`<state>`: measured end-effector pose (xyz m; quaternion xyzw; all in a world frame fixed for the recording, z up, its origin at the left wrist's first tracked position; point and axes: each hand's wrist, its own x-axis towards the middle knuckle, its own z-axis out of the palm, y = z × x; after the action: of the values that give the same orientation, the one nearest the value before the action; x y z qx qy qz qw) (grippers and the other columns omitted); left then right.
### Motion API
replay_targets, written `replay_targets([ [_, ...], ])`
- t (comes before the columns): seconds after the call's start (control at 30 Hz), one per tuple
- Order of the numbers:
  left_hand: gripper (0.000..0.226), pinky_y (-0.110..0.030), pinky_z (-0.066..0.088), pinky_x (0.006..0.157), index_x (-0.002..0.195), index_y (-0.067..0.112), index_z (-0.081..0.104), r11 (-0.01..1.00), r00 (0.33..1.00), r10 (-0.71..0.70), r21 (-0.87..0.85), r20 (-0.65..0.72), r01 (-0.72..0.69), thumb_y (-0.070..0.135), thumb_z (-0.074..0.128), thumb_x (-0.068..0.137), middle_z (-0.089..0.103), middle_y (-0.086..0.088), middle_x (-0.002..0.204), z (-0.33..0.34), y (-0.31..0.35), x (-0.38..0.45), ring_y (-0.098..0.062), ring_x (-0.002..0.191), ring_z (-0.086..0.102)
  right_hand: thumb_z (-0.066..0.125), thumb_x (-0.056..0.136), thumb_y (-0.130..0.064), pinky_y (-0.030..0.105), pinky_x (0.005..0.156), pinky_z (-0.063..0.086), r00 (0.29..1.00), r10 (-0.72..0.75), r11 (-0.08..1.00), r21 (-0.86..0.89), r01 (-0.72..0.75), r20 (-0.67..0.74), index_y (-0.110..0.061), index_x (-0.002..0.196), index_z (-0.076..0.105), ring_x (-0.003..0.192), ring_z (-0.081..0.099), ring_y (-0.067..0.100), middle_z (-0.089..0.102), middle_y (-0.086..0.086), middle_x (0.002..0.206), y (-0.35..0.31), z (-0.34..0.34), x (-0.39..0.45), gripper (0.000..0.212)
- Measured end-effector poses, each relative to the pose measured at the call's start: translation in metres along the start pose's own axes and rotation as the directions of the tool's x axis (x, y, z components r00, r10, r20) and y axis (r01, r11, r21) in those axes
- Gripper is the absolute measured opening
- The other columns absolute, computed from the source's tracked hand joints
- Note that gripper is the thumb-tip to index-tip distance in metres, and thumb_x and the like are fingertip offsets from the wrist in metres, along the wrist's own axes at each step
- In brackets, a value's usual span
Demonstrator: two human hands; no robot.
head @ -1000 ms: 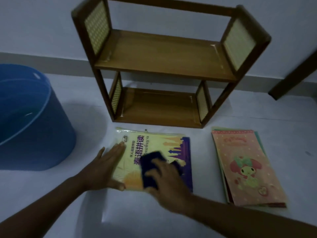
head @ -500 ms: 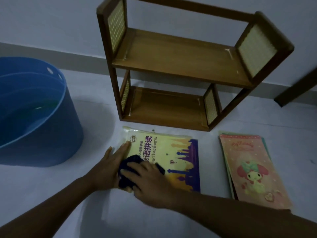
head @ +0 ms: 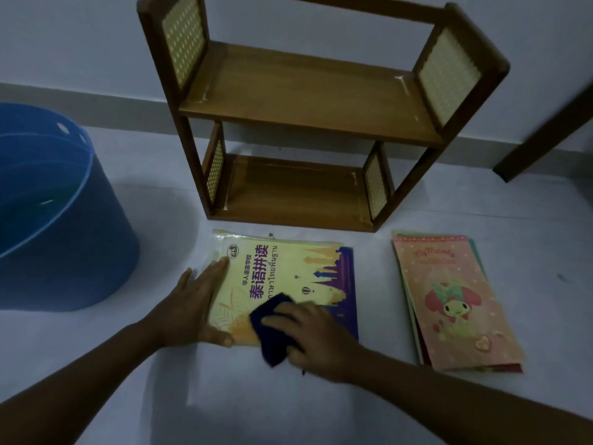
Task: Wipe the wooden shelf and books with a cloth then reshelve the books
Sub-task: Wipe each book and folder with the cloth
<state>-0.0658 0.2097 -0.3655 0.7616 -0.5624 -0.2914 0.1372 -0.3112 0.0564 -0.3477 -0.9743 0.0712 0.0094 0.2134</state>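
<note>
The right hand (head: 316, 335) presses a dark blue cloth (head: 272, 332) onto the yellow book (head: 288, 277); the left hand (head: 195, 303) lies flat on the book's edge just beside it. Beyond both hands stands the wooden shelf (head: 305, 114).

dark cloth (head: 271, 332) on yellow book (head: 288, 284)
</note>
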Motion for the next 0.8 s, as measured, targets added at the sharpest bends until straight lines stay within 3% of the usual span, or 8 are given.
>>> replay_targets([
  [0.13, 0.138, -0.042, -0.011, 0.119, 0.143, 0.034, -0.029, 1.000, 1.000, -0.020, 0.016, -0.003, 0.020, 0.087, 0.061, 0.054, -0.015, 0.004, 0.158, -0.001, 0.002, -0.001, -0.018, 0.145, -0.013, 0.038, 0.074, -0.039, 0.043, 0.095, 0.045, 0.906, 0.386, 0.922, 0.027, -0.387, -0.173, -0.028, 0.138, 0.043, 0.115, 0.045, 0.024, 0.045, 0.000, 0.139, 0.063, -0.026, -0.007, 0.066],
  [0.2, 0.138, -0.043, -0.010, 0.119, 0.143, 0.033, -0.028, 0.999, 1.000, -0.028, 0.019, -0.007, 0.029, 0.087, 0.061, 0.053, -0.012, 0.002, 0.159, -0.001, 0.001, -0.001, -0.019, 0.145, -0.011, 0.035, 0.073, -0.039, 0.045, 0.094, 0.045, 0.857, 0.484, 0.874, 0.058, -0.482, -0.178, -0.026, 0.138, 0.043, 0.113, 0.044, 0.027, 0.044, 0.001, 0.140, 0.075, -0.033, -0.012, 0.068],
  [0.27, 0.138, -0.046, -0.012, 0.118, 0.144, 0.031, -0.028, 0.997, 0.999, -0.042, 0.058, 0.011, 0.041, 0.090, 0.058, 0.053, -0.013, 0.000, 0.159, -0.003, 0.004, 0.001, -0.023, 0.146, -0.012, 0.032, 0.072, -0.040, 0.043, 0.094, 0.044, 0.846, 0.508, 0.861, 0.084, -0.501, -0.163, -0.025, 0.138, 0.043, 0.112, 0.043, 0.028, 0.043, 0.002, 0.140, 0.077, -0.033, -0.016, 0.069],
  [0.4, 0.133, -0.055, -0.017, 0.115, 0.148, 0.020, -0.020, 0.933, 0.999, 0.041, 0.357, 0.020, -0.045, 0.094, 0.044, 0.057, -0.024, -0.002, 0.155, -0.003, 0.020, -0.002, -0.018, 0.142, -0.028, 0.041, 0.080, -0.032, 0.040, 0.099, 0.042, 0.815, 0.555, 0.829, 0.198, -0.523, -0.167, -0.019, 0.139, 0.045, 0.117, 0.043, 0.026, 0.044, 0.007, 0.139, 0.077, -0.036, -0.026, 0.061],
  [0.5, 0.127, -0.046, -0.016, 0.113, 0.153, 0.022, -0.006, 0.907, 0.977, 0.211, 0.366, 0.037, -0.210, 0.091, 0.045, 0.059, -0.014, -0.003, 0.159, 0.021, 0.047, -0.004, -0.018, 0.145, -0.019, 0.053, 0.080, -0.022, 0.046, 0.092, 0.048, 0.727, 0.628, 0.768, 0.073, -0.636, -0.278, -0.006, 0.133, 0.053, 0.111, 0.055, 0.038, 0.054, 0.022, 0.129, 0.097, -0.036, -0.049, 0.055],
  [0.63, 0.113, -0.046, -0.012, 0.112, 0.152, 0.030, -0.007, 0.909, 0.969, 0.242, 0.360, -0.052, -0.208, 0.066, 0.064, 0.071, -0.009, -0.009, 0.160, 0.060, 0.066, 0.012, -0.031, 0.148, -0.006, 0.075, 0.073, -0.016, 0.053, 0.078, 0.054, 0.768, 0.619, 0.762, -0.110, -0.638, -0.165, -0.001, 0.124, 0.057, 0.098, 0.062, 0.048, 0.059, 0.030, 0.120, 0.110, -0.016, -0.070, 0.057],
  [0.73, 0.106, -0.044, -0.014, 0.114, 0.150, 0.040, -0.004, 0.940, 0.965, 0.241, 0.273, -0.104, -0.206, 0.045, 0.072, 0.075, -0.004, -0.009, 0.161, 0.063, 0.060, 0.013, -0.028, 0.147, -0.009, 0.073, 0.079, -0.019, 0.054, 0.093, 0.048, 0.766, 0.633, 0.762, -0.088, -0.642, -0.112, -0.001, 0.134, 0.048, 0.116, 0.053, 0.048, 0.049, 0.029, 0.133, 0.108, -0.014, -0.068, 0.063],
  [0.8, 0.087, -0.058, 0.001, 0.117, 0.150, 0.039, 0.002, 0.918, 0.950, 0.294, 0.307, -0.101, -0.252, 0.041, 0.062, 0.087, 0.010, -0.015, 0.159, 0.057, 0.062, 0.008, -0.031, 0.147, 0.001, 0.058, 0.090, -0.026, 0.048, 0.109, 0.036, 0.759, 0.651, 0.756, -0.062, -0.651, -0.036, -0.009, 0.146, 0.032, 0.132, 0.036, 0.041, 0.030, 0.022, 0.149, 0.109, -0.025, -0.067, 0.063],
])
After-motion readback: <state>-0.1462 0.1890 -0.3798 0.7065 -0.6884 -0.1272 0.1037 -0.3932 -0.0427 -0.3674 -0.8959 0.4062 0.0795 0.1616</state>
